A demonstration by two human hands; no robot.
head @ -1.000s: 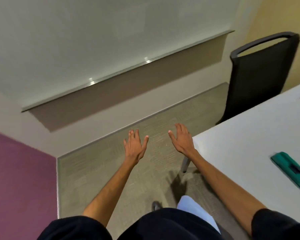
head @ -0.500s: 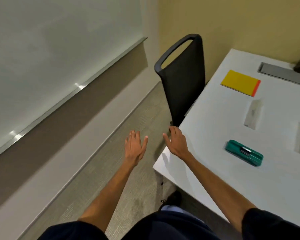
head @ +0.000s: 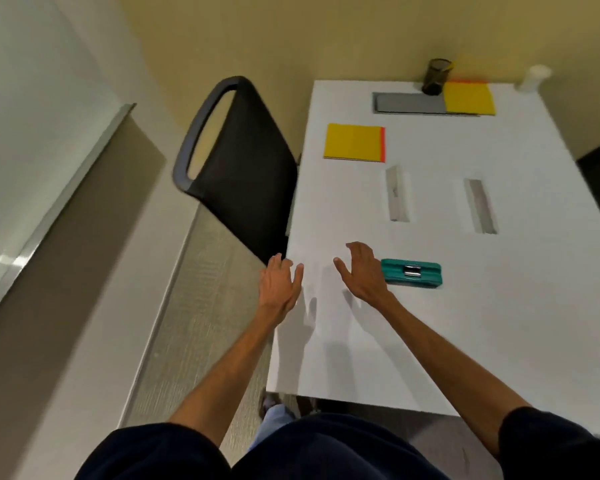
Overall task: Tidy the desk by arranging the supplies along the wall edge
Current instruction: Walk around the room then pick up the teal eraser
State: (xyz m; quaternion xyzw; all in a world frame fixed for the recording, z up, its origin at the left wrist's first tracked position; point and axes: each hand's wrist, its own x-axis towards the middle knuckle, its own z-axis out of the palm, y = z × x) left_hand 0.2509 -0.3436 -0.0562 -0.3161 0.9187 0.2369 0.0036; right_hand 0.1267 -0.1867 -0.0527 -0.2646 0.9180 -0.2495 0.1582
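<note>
Stapler (head: pixel 411 273) just right of right hand (head: pixel 362 271) | hand empty, fingers spread

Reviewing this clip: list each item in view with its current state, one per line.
Left hand: open, empty, over the desk's left edge.
Right hand: open, empty, beside the stapler.
Teal stapler: lying flat, untouched.
Near yellow pad: flat, mid-desk.
Far yellow pad: at the wall edge, overlapping the grey tray.
Dark cup: upright by the wall.

Big white table (head: pixel 499 341) on the right, black chair (head: pixel 246 174) beside its left edge, yellow wall (head: pixel 291 36) far behind, grey carpet floor (head: pixel 194 306), whiteboard (head: pixel 32 98) on the left
</note>
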